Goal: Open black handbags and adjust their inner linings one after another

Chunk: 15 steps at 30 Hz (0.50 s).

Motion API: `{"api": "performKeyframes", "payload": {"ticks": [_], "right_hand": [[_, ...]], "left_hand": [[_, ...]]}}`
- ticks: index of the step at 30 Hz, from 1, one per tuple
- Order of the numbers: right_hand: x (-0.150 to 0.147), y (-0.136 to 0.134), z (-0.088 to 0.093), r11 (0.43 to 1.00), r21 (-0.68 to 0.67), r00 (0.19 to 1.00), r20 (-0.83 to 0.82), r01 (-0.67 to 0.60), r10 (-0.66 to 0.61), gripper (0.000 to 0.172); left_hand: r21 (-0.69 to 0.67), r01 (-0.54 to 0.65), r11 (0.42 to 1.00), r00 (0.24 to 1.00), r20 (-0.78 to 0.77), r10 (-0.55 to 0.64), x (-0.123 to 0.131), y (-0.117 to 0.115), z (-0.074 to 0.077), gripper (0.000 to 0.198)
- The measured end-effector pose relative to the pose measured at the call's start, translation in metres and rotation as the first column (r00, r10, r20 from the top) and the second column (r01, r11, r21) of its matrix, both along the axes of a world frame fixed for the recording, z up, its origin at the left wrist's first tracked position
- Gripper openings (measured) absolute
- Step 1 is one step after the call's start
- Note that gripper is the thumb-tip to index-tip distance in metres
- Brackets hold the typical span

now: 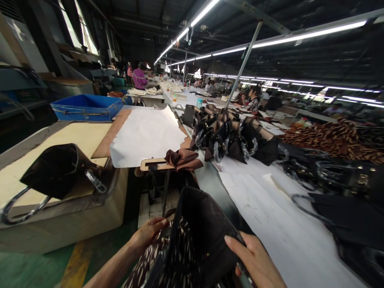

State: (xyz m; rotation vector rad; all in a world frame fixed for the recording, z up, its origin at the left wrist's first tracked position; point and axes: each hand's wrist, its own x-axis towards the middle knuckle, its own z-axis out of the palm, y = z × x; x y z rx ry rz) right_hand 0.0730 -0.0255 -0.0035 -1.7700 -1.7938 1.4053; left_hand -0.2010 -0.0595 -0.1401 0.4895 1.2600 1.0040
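I hold a dark brown handbag [201, 236] upright in front of me at the bottom centre. My left hand [148, 234] grips its left edge with curled fingers. On the bag's right side, my right hand [255, 260] clasps it, thumb lying across the front panel. A patterned brown and white fabric [144, 264] lies beneath the bag. A folded brown cloth [183, 159] rests on a wooden template at the bench edge beyond.
Another dark bag with a wrapped handle [57, 172] lies on the left table. A long white-covered bench [270, 208] carries several dark bags [228, 140]. A blue crate [87, 107] stands far left. White paper [147, 136] covers cardboard. Other people work far back.
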Motion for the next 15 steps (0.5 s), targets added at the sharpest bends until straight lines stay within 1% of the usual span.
{"api": "performKeyframes", "payload": {"ticks": [3,6,10,15], "right_hand": [[-0.006,-0.003,0.009,0.999,-0.039,1.0,-0.011,0.004,-0.004,0.035],[-0.009,-0.003,0.015,0.998,-0.066,1.0,-0.018,0.002,-0.003,0.034],[-0.01,-0.004,0.015,0.996,-0.084,1.0,-0.016,-0.013,0.012,0.036],[-0.008,-0.004,0.013,0.995,-0.098,1.0,-0.016,-0.007,0.005,0.038]], "left_hand": [[-0.01,-0.015,1.0,0.997,0.069,0.016,0.003,0.001,-0.005,0.049],[-0.017,-0.015,1.0,0.997,0.071,0.016,0.003,0.002,-0.012,0.05],[-0.02,-0.023,1.0,0.998,0.062,0.024,0.002,0.0,-0.018,0.051],[-0.035,-0.034,0.999,0.998,0.047,0.035,0.002,-0.001,-0.017,0.053]]}}
